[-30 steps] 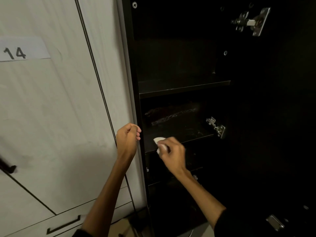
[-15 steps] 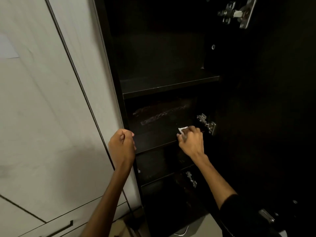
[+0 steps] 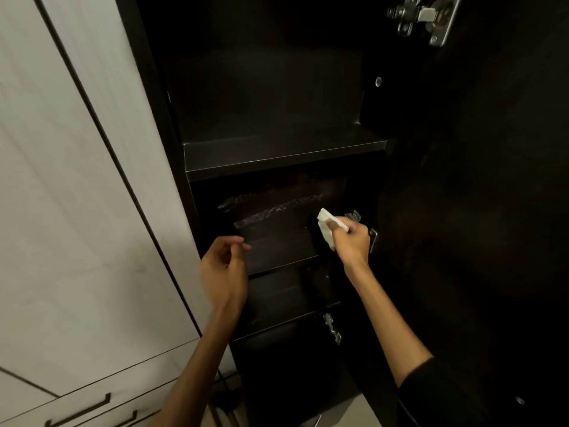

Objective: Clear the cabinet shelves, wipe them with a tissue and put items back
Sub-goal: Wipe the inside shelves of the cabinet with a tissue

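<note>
**Tissue at the right end of the middle shelf**

The left hand (image 3: 223, 269) hangs before the shelf's front edge, fingers loosely curled, holding nothing. Beyond its fingertips the dark, matte middle shelf (image 3: 277, 245) lies bare up to the right hand (image 3: 351, 241). That hand's fingers pinch a crumpled white tissue (image 3: 328, 226) beside a metal hinge (image 3: 354, 215). Farther back and above, the upper shelf (image 3: 277, 149) shows a straight, pale-lit front edge.

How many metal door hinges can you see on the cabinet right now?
3: top hinge at upper right; middle hinge partly behind the right hand; lower hinge beneath. Others may be hidden.
</note>
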